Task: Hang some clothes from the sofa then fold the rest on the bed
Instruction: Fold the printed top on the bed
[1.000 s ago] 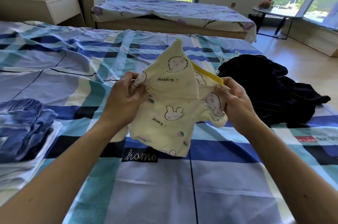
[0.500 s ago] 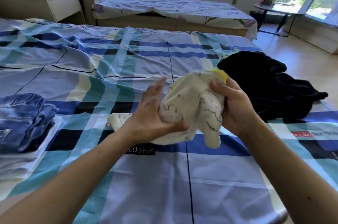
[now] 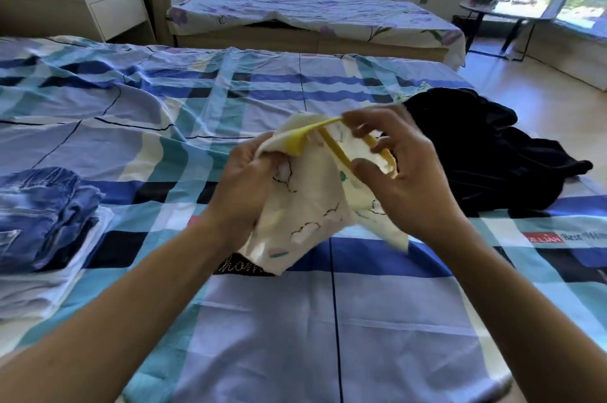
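A wide bed is filling most of the frame, its smooth cotton sheet showing big checks of blue, teal, lilac and black, rumpling into soft ridges toward the upper left. Behind it, at the upper middle, a second bed is lying under a pale floral cover that is drooping over a wooden base. At the right, a heap of black clothes is slumping on the sheet, dark and shapeless, so no single piece is showing clearly. At the left edge, folded jeans in faded, streaky denim are sitting on a flat stack of white folded cloth; both are running out of the frame. In the centre, above the sheet, a cream garment is hanging bunched between both hands, soft and thin, with outlined cartoon shapes and a yellow trim along its opening. The left hand is gripping a fold of it with curled fingers, mostly buried in the cloth. The right hand is pinching the yellow edge between fingertips and thumb, and it is blurring slightly. What kind of garment it is stays hard to tell, and its lower corner is covering part of a word printed on the sheet. At the upper right a small round table is standing by the window.
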Tool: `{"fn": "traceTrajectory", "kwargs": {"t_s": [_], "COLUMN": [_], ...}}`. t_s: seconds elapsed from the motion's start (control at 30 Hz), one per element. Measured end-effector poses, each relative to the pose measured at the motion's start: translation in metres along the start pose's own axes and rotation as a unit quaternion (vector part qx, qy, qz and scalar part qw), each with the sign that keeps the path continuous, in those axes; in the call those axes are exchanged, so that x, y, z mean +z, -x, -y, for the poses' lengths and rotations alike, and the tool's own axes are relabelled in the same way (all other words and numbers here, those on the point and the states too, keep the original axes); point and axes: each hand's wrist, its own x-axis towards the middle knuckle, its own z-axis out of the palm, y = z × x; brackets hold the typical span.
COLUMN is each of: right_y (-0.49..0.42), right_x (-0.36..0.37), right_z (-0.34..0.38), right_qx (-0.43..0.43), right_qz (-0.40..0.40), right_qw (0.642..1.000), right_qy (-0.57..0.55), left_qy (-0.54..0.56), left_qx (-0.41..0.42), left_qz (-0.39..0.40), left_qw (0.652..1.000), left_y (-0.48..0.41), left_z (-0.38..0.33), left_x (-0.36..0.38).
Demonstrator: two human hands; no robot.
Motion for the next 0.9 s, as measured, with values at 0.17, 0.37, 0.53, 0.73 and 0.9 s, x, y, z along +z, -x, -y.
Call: {"fn": "traceTrajectory", "kwargs": {"t_s": [0.17, 0.37, 0.53, 0.73, 0.9], "right_y": [0.008, 0.003, -0.004, -0.026, -0.049], "right_x": [0.016, 0.015, -0.016, -0.042, -0.073], "right_z": [-0.023, -0.038, -0.042, -0.019, 0.027], "right_qx": [0.102, 0.171, 0.182, 0.16, 0.133], "right_qz": [0.127, 0.088, 0.036, -0.017, -0.003], "right_qw": [0.986, 0.979, 0.965, 0.966, 0.976], "right_qy": [0.033, -0.06, -0.188, -0.201, -0.171], "left_qy": [0.042, 0.003, -0.046, -0.069, -0.095], "left_qx": [-0.044, 0.0, 0.007, -0.057, -0.003], "left_qz": [0.056, 0.021, -0.024, 0.022, 0.042], "left_qw": [0.997, 1.0, 0.999, 0.996, 0.995], "left_y": [-0.003, -0.01, -0.021, -0.032, -0.033], "left_z": [-0.004, -0.026, -0.053, -0.085, -0.119], "left_x": [-0.012, -0.028, -0.041, -0.054, -0.069]}}
